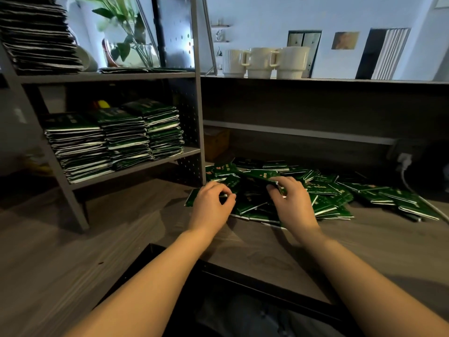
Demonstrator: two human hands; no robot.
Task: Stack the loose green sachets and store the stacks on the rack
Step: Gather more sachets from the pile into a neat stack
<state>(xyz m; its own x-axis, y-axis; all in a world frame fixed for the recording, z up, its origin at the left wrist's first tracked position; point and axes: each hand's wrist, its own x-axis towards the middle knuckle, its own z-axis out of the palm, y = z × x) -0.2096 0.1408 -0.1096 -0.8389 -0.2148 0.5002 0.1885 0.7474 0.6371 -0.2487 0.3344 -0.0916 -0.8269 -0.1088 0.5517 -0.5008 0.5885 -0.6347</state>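
Note:
A heap of loose green sachets [325, 190] lies spread over the wooden desk, right of the grey rack [199, 113]. My left hand [211, 205] sits at the heap's left edge, fingers curled, pinching the edge of a sachet [192, 197]. My right hand [291, 203] is over the middle of the heap and grips a dark green sachet [262, 177] lifted at an angle. The rack's middle shelf carries three tall sachet stacks [114, 139]. Another tall stack [38, 35] stands on the upper shelf at the left.
Three cream mugs [264, 62] stand on the ledge behind the desk. A glass vase with a plant [128, 42] is on the rack's upper shelf. A white plug and cable [404, 166] sit at the far right. The desk edge [255, 271] runs under my forearms.

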